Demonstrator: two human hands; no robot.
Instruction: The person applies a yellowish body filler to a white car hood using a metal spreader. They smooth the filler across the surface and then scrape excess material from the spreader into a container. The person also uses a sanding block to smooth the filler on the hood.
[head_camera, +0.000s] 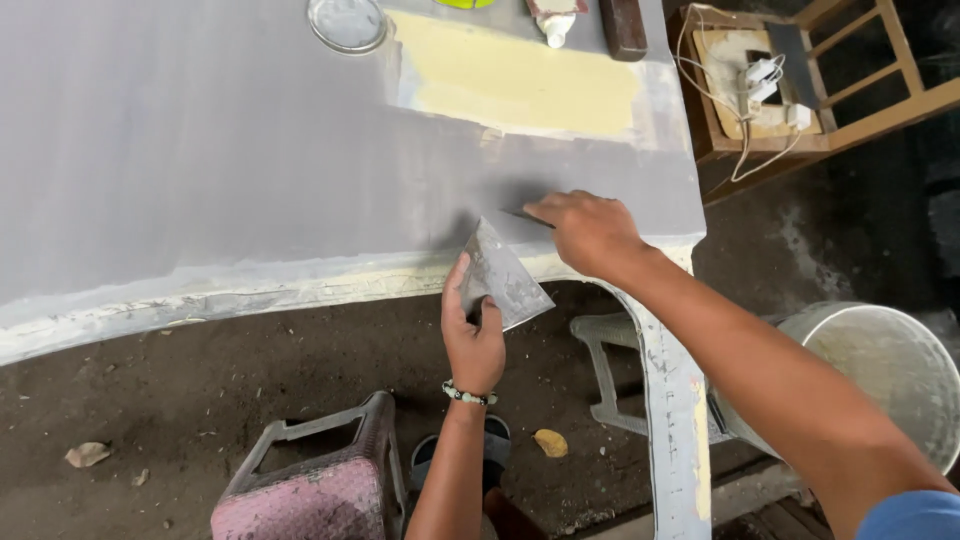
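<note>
We stand over a dirt floor (250, 370) in a workshop, with a large grey primed panel (200, 150) filling the upper part of the view; we place everything else against it. On its far side lies a pale yellow filler patch (520, 85), and beyond that, at the panel's far edge, a round clear lid (347, 22), a tube (555, 20) and a dark block (624, 25). Our left hand (474, 340) reaches up from below the panel's near edge, fingers closed around a flat metal spreader (505, 275) held tilted at that edge. Our right hand (588, 228) rests on the panel just above the near edge, curled on a thin dark blade (525, 215) whose tip shows beside the fingers; what kind of tool it is we cannot tell. To the panel's right stand a wooden stool (800, 90) with chargers and a pale bucket (890, 370); below it a pink stool (310, 490).

We judge that filler work along the near edge is in hand. The next move calls for a flat, steady blade angle and even pressure.
</note>
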